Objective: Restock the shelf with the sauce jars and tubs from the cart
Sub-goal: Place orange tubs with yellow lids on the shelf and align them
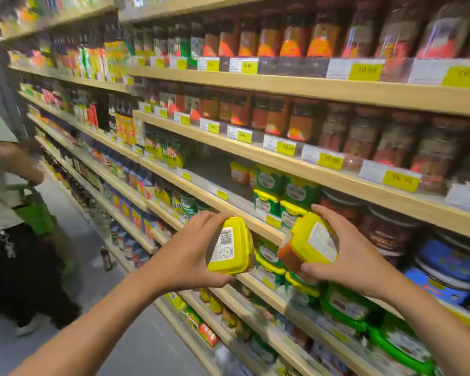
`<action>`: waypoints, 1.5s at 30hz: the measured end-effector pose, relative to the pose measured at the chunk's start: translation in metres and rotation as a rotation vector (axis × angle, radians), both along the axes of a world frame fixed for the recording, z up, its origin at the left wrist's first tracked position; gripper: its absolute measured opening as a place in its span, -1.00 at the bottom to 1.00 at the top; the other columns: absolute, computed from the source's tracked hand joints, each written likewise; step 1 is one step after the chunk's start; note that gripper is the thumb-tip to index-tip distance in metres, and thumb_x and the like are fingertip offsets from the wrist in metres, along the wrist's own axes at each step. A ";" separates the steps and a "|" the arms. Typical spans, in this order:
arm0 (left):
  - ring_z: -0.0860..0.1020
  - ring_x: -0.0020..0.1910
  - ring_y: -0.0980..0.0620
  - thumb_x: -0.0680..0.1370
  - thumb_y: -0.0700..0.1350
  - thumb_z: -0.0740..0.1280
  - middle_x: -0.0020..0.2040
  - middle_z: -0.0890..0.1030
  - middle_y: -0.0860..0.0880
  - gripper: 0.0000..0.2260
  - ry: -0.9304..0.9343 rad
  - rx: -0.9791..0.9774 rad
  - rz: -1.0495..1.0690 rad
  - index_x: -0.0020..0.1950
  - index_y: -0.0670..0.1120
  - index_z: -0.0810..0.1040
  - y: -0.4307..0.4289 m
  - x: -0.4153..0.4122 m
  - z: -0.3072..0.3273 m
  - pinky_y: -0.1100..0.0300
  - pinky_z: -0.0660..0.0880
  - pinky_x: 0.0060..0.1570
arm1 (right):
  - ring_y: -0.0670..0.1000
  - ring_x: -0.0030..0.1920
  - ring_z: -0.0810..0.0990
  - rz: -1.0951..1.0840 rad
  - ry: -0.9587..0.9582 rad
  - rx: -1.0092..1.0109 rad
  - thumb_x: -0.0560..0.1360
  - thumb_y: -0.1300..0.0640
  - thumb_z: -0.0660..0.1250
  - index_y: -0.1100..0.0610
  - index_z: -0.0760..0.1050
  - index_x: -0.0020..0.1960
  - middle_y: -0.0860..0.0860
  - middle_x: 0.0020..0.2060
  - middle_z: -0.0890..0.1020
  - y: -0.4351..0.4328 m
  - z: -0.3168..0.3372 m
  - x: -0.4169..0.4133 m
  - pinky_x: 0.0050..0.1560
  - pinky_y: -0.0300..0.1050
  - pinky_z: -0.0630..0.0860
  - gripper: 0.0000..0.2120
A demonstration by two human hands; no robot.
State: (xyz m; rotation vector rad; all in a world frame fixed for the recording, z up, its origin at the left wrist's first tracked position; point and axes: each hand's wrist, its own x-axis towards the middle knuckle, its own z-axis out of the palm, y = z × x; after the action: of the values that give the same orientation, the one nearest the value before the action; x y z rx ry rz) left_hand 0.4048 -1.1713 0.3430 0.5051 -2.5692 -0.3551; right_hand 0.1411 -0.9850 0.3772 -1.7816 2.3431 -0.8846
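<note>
I hold two tubs with yellow lids in front of the shelving. My left hand (pixel 186 252) grips one yellow-lidded tub (pixel 229 246), its lid and barcode label turned toward me. My right hand (pixel 345 256) grips an orange tub with a yellow lid (pixel 308 241), tilted on its side. Both are level with the middle shelf (pixel 220 206), where green tubs with yellow lids (pixel 281 198) are stacked and two orange tubs (pixel 239 172) stand at the back. A bare stretch of that shelf lies left of the green tubs. No cart is in view.
Jars of red sauce (pixel 296 119) fill the upper shelves behind yellow price tags. Green-lidded tubs (pixel 364 313) and blue tins (pixel 451 263) sit lower right. A person (pixel 3 185) with a green basket (pixel 36 210) stands in the aisle at the left.
</note>
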 end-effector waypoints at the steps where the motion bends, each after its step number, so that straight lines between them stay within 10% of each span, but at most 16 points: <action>1: 0.30 0.32 0.17 0.27 0.27 0.55 0.33 0.31 0.16 -0.06 0.015 -0.016 0.010 0.53 0.15 0.16 -0.015 -0.004 0.001 0.25 0.36 0.29 | -0.09 0.43 0.28 0.014 0.005 0.008 0.09 -0.34 0.50 -0.33 0.04 0.49 -0.19 0.41 0.30 -0.017 0.001 -0.003 0.40 -0.01 0.32 0.08; 29: 0.29 0.36 0.08 0.26 0.15 0.58 0.37 0.30 0.09 -0.04 0.045 -0.174 -0.338 0.55 0.09 0.17 -0.430 -0.075 0.006 0.11 0.40 0.29 | 0.04 0.27 0.37 -0.424 0.262 0.001 0.30 -0.29 0.44 -0.17 0.04 0.52 -0.08 0.28 0.41 -0.342 -0.019 0.056 0.11 -0.03 0.47 -0.08; 37: 0.31 0.35 0.03 0.27 0.20 0.59 0.36 0.33 0.03 -0.04 0.090 -0.150 -0.386 0.54 0.03 0.19 -0.475 -0.095 -0.002 0.01 0.40 0.32 | 0.08 -0.28 0.53 -0.711 0.311 0.195 0.40 -0.48 0.21 0.06 0.34 -0.21 0.00 -0.29 0.53 -0.412 -0.012 0.035 -0.35 -0.04 0.42 -0.43; 45: 0.34 0.21 0.02 0.26 0.21 0.60 0.21 0.36 0.00 -0.13 0.120 -0.213 -0.369 0.44 -0.05 0.28 -0.489 -0.109 -0.010 0.10 0.43 0.11 | 0.14 0.16 0.56 -0.733 0.014 0.610 0.51 -0.39 0.03 0.05 0.49 -0.01 0.07 0.17 0.59 -0.449 -0.019 0.008 0.19 0.03 0.44 -0.46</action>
State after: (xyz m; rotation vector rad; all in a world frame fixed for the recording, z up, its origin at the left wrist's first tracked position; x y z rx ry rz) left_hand 0.2958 -1.6599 0.3327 -0.0678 -2.5362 -0.2230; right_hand 0.1491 -1.4336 0.3586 -0.7064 2.8662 -0.1187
